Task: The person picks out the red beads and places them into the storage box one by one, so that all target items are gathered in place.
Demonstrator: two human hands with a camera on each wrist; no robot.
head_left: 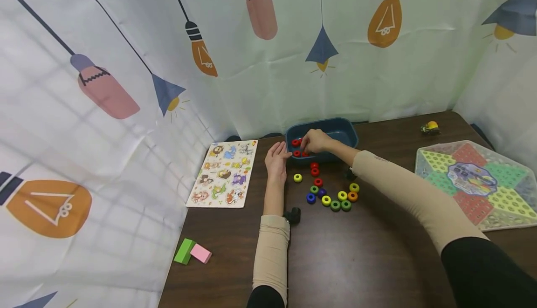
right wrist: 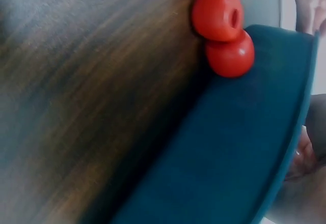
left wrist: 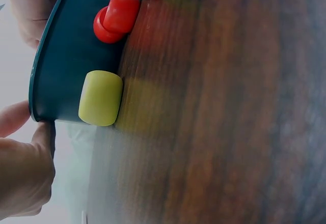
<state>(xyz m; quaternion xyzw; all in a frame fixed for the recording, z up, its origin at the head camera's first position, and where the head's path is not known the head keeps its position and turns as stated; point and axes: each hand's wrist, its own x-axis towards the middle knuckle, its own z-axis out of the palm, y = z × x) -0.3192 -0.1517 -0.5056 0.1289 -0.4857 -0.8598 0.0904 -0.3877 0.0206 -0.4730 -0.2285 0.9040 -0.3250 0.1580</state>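
A dark blue plastic tray (head_left: 344, 133) stands at the table's back, with several red beads (head_left: 295, 143) in its left end. My left hand (head_left: 275, 160) is at the tray's left end, its fingers mostly straight; in the left wrist view fingertips touch the tray's corner. My right hand (head_left: 316, 141) reaches into the tray with fingers bent down over the red beads. I cannot tell whether it pinches one, as the tray wall hides its fingertips in the right wrist view. Just outside the tray lie two red beads (right wrist: 218, 16) and a yellow bead (left wrist: 101, 98).
More beads lie in front of the tray, among them green (head_left: 335, 205), blue (head_left: 311, 198) and orange (head_left: 352, 196). An animal puzzle board (head_left: 224, 173) is at left, green (head_left: 184, 251) and pink blocks (head_left: 201, 253) nearer. At right are a clear-covered game board (head_left: 478, 184) and small toy (head_left: 430, 127).
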